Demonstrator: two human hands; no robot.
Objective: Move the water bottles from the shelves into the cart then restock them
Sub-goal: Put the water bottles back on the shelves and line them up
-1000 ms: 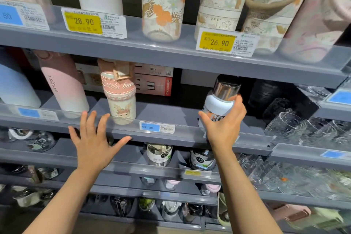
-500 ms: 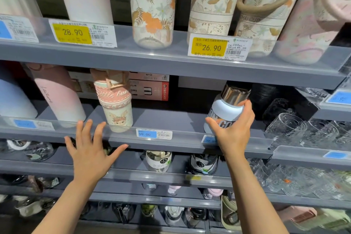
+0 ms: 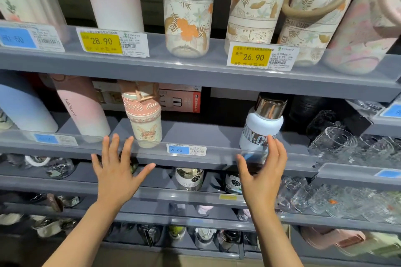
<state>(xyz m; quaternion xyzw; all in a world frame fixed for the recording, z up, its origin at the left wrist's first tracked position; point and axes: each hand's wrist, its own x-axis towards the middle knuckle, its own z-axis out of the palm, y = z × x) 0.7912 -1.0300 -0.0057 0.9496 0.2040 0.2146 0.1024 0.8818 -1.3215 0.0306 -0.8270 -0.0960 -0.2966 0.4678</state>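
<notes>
Right hand open (fingers straight) beside white bottle.

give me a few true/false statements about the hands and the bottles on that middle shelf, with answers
1. The right hand grips the white bottle by its chrome cap. False: the hand is open just in front of the bottle, its fingers straight, holding nothing.
2. The left hand is open with fingers spread, in front of the shelf edge. True.
3. The white bottle lies on its side. False: it stands on the shelf, leaning slightly.
4. The pink bunny cup stands to the left of the white bottle. True.
5. The blue price tag between the hands reads 26.90. False: it reads 59.00.
</notes>
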